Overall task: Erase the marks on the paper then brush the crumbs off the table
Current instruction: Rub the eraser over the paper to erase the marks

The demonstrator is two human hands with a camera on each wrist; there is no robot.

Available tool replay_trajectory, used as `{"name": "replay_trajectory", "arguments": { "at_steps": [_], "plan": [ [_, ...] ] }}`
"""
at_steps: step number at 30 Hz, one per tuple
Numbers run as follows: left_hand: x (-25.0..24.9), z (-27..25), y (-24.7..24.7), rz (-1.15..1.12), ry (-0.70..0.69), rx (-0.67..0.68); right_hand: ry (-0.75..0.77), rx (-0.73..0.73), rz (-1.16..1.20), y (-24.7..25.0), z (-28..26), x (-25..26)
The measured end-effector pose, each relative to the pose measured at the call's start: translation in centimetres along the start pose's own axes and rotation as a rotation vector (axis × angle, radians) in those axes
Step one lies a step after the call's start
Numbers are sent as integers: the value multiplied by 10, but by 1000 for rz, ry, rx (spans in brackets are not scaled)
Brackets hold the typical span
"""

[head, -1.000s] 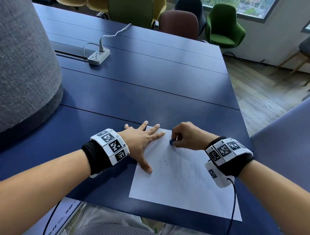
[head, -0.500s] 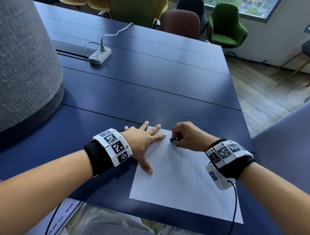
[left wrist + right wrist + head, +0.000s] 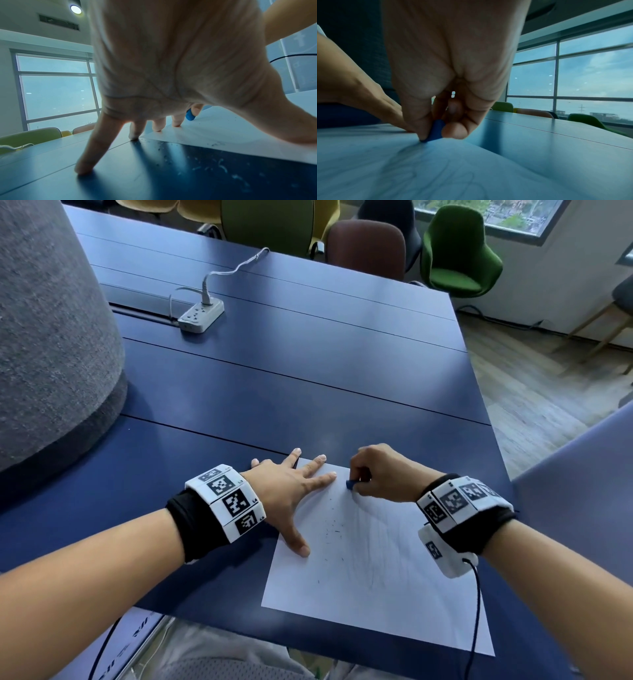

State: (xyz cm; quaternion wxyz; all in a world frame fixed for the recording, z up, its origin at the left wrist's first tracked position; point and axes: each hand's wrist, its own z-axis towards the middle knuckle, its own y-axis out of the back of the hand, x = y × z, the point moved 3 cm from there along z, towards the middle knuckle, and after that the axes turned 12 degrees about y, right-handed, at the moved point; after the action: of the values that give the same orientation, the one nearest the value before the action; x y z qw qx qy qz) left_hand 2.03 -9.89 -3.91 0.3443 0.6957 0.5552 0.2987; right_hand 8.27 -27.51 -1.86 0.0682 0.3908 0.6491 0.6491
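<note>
I am working at one dark blue tabletop (image 3: 308,392) with one white sheet of paper (image 3: 376,594) lying near its front edge. My left hand (image 3: 287,491) is lying flat with all five fingers (image 3: 91,146) spread straight — the thumb, index and middle tips are pressing on the sheet's left part, while the other two are touching the bare tabletop just beside the paper's far left corner. My right hand (image 3: 380,474) is curling its fingers around one small blue eraser (image 3: 351,484), pinching it between thumb and fingertips, and the eraser's lower end is touching the paper near the far edge, just beside my left index fingertip. Faint grey pencil marks (image 3: 373,546) are showing across the middle of the sheet. Small dark crumbs (image 3: 332,529) are lying scattered on the paper between my two hands, and more pale crumbs (image 3: 221,165) are sitting on the tabletop under my left palm — too many and too small to count. Each wrist is wearing one black band with white coded tags. Farther back, one white power strip (image 3: 201,316) is resting on the tabletop with one cable plugged into it.
</note>
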Motion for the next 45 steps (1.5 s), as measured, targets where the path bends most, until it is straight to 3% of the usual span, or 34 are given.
{"name": "replay_trajectory", "arguments": {
  "at_steps": [2,7,11,13,16,21,26,31,35,40,45],
  "plan": [
    [0,0,0,0,1,0,-11,-47,8,0,-1,-3],
    [0,0,0,-3,6,12,-31,140,91,-5,-10,3],
    [0,0,-1,-2,5,5,-57,-41,113,-3,-9,-2],
    [-1,0,0,-2,8,6,-38,-26,126,-8,-14,4],
    [0,0,0,0,8,6,-1,125,119,-13,-17,14],
    [-1,-1,1,2,1,2,-40,-20,87,-7,-13,5],
    [0,-1,1,6,5,4,35,168,64,-16,-19,24],
    [0,-1,1,-1,1,3,-4,51,35,-9,-13,16],
    [0,-1,1,-8,-3,5,66,287,5,-21,-25,35],
    [-1,-1,1,0,-4,5,38,103,38,-16,-24,28],
    [0,0,0,6,-3,3,103,232,35,-24,-32,41]
  ]
}}
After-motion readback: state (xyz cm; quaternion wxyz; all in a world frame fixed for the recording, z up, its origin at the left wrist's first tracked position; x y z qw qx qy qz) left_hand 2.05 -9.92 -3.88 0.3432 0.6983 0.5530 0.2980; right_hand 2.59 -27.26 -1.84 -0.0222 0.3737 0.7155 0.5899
